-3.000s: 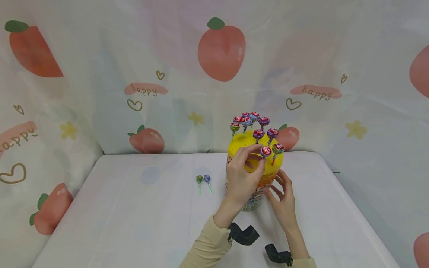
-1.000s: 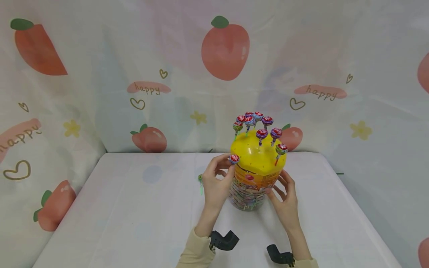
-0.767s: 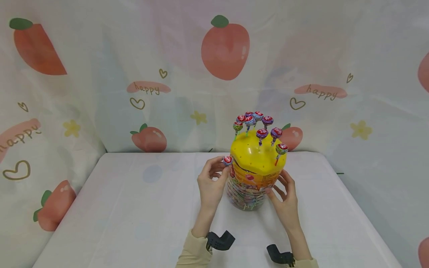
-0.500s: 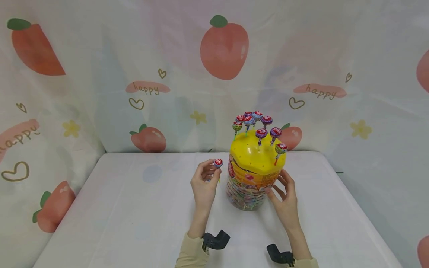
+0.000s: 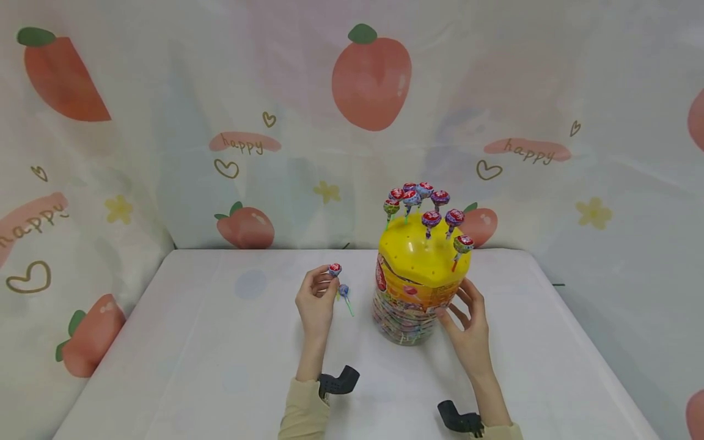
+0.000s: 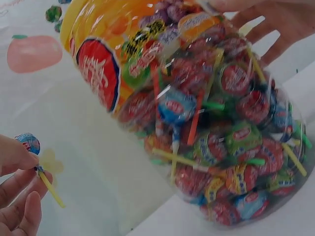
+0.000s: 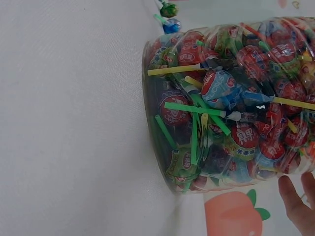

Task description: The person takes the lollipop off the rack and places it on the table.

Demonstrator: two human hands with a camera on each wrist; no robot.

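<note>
In the head view my left hand (image 5: 316,305) pinches a lollipop (image 5: 335,269) in a blue and red wrapper, held upright by its stick. The left wrist view shows that stick as yellow, with the blue-wrapped head (image 6: 28,143) above the fingers. A large clear candy jar (image 5: 404,327) full of wrapped lollipops stands upright to the right. Several lollipops (image 5: 431,220) stick up from its yellow lid (image 5: 415,256). My right hand (image 5: 470,327) holds the jar's right side, thumb in front and fingers spread behind.
A blue lollipop (image 5: 344,291) with a green stick lies on the white tabletop (image 5: 220,354), just right of the left hand. Beside it, the right wrist view shows a green-wrapped lollipop (image 7: 169,10). A cloth backdrop (image 5: 297,208) with peach prints rises behind the table.
My left hand has moved from the front of the jar's lid to the left, carrying the lollipop away from the jar. My right hand stays at the jar's side.
</note>
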